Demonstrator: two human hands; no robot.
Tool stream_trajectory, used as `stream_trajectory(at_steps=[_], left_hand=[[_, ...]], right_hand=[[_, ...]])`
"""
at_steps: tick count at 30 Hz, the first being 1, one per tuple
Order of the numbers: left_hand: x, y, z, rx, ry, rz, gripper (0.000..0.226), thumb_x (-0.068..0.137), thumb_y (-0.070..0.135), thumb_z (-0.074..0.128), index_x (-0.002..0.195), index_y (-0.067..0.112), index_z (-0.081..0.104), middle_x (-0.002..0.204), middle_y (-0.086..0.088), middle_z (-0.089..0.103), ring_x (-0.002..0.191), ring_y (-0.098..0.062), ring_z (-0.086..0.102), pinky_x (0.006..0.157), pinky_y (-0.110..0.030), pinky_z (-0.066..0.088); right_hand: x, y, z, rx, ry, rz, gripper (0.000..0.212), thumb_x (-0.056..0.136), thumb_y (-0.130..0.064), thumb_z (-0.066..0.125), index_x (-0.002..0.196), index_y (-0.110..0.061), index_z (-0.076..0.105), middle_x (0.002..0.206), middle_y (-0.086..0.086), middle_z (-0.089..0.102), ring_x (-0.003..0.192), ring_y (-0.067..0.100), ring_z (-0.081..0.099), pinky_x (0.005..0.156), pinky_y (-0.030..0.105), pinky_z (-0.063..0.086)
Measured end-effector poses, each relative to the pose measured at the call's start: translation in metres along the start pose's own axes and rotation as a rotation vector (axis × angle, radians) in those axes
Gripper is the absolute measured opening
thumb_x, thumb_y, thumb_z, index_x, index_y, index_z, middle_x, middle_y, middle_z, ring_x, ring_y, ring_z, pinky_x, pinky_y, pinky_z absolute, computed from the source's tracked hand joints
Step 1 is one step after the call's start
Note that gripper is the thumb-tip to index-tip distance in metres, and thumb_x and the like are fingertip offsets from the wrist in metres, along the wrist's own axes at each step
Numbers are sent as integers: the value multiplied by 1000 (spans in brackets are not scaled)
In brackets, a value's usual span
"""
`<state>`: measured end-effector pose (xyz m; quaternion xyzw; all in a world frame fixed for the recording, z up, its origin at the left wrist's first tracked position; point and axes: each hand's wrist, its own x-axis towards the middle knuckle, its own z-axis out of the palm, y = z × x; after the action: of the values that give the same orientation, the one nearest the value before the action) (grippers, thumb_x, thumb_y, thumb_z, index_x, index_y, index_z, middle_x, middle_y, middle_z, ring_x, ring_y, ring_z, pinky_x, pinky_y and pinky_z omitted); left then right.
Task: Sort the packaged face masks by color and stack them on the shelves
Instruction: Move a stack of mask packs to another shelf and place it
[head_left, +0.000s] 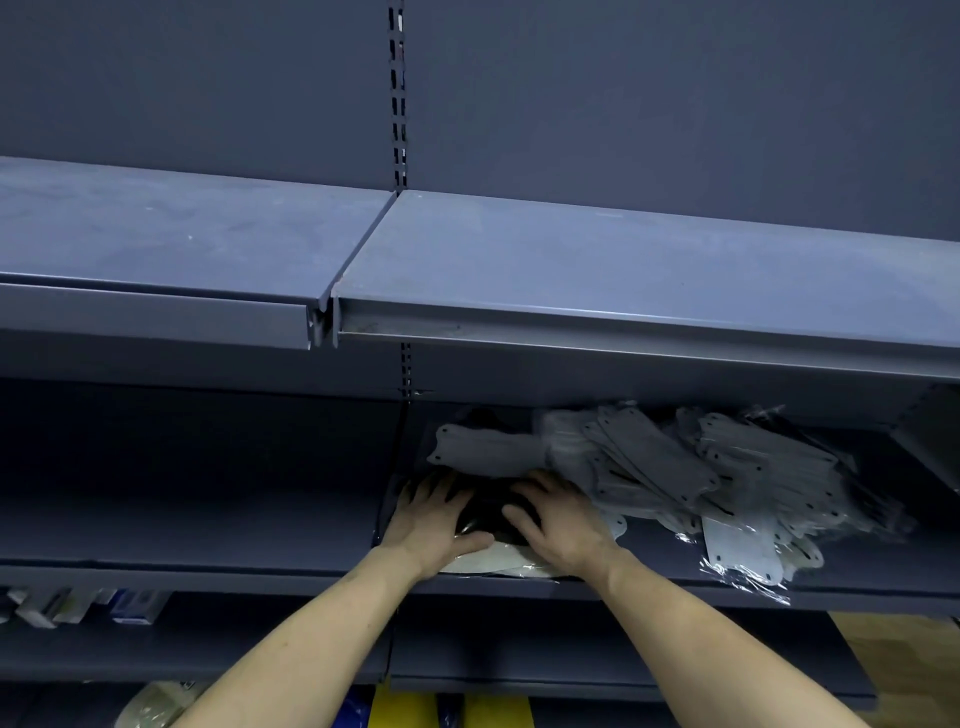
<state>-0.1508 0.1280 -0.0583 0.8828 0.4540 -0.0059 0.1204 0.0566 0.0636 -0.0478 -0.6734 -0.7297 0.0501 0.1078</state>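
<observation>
1. In the lower middle of the frame, both bare forearms reach up from the bottom edge onto the middle shelf.
2. The left hand lies palm down with its fingers spread and fairly straight, pressing on a stack of black packaged masks.
3. The right hand lies just beside it on the same black stack, fingers spread flat and the thumb pointing toward the left hand; neither hand curls round anything.
4. Under the black stack, at the shelf's front edge, a pale cream packaged mask shows between the two wrists.
5. Just behind the fingertips, a single grey packaged mask lies flat.
6. To the right of centre, a large loose heap of grey packaged masks spreads across the same shelf, its near edge touching the right hand's fingers.
7. At the heap's lower right, pale masks in clear wrap hang over the shelf's front edge.
8. The upper shelf crosses the middle of the frame.
9. At lower left, small boxes sit on a lower shelf.
10. Yellow packs show at the bottom centre.
</observation>
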Motion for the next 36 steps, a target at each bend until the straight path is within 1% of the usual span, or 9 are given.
stream_trajectory(at_steps=[5, 9, 16, 23, 26, 28, 30, 33, 36], left_hand=[[4, 8, -12, -5, -3, -12, 67, 89, 66, 50, 148, 37, 36, 155, 2, 30, 140, -29, 27, 116, -46, 20], [4, 4, -3, -10, -2, -21, 69, 90, 67, 44, 150, 37, 31, 159, 1, 24, 146, -28, 17, 118, -49, 15], [-2, 3, 13, 15, -56, -31, 73, 98, 66, 23, 159, 31, 2, 166, -3, -6, 151, -25, -14, 121, -51, -7], [-5, 4, 8, 11, -29, -29, 74, 96, 68, 26, 158, 34, 4, 165, -7, -12, 151, -27, -17, 120, -53, -9], [-7, 3, 2, 11, 152, 39, 67, 97, 61, 32, 156, 33, 21, 165, -10, -13, 152, -31, -9, 122, -54, -1], [-5, 2, -4, 48, 373, 67, 58, 96, 48, 43, 149, 27, 41, 164, -14, 8, 150, -36, 14, 118, -58, 21], [0, 2, -10, 105, 520, 14, 71, 84, 31, 67, 149, 16, 41, 159, -20, 27, 145, -38, 29, 111, -60, 34], [7, 1, -24, 164, 581, -40, 100, 69, 16, 82, 154, 13, 29, 157, -21, 31, 146, -39, 27, 115, -62, 26], [15, -1, -30, 238, 552, -57, 100, 67, 15, 85, 153, 20, 34, 156, -20, 33, 144, -42, 30, 115, -64, 21]], right_hand=[[26, 1, 6, -42, -36, 82, 36, 103, -36, 39, 131, -21, 57, 155, 3, 35, 141, 23, 35, 110, 34, 32], [43, -6, 15, -16, -51, 147, 29, 99, -28, 42, 121, -16, 58, 140, 6, 50, 133, 26, 43, 109, 37, 33], [37, -12, 21, -46, -14, 213, 39, 106, -28, 31, 140, -21, 49, 151, -2, 44, 139, 17, 37, 119, 38, 13], [32, -12, 22, -123, 22, 127, 48, 104, -25, 35, 151, -18, 38, 157, -5, 34, 145, 20, 29, 123, 44, 2], [29, -10, 18, -158, 131, 51, 46, 98, -20, 54, 143, -13, 52, 148, -1, 49, 136, 26, 46, 121, 47, 16], [27, -6, 16, -146, 263, 9, 43, 86, -15, 71, 129, -11, 65, 133, 2, 63, 118, 29, 62, 113, 48, 34], [25, -4, 11, -103, 359, -53, 42, 82, -10, 75, 123, -10, 68, 127, 3, 65, 108, 29, 65, 108, 46, 43], [22, -8, -2, -73, 474, -135, 44, 79, -6, 76, 123, -10, 67, 124, 5, 65, 102, 31, 63, 98, 41, 51], [19, -16, -10, -39, 523, -173, 51, 75, 1, 76, 124, -10, 66, 124, 7, 63, 105, 31, 62, 93, 39, 53]])
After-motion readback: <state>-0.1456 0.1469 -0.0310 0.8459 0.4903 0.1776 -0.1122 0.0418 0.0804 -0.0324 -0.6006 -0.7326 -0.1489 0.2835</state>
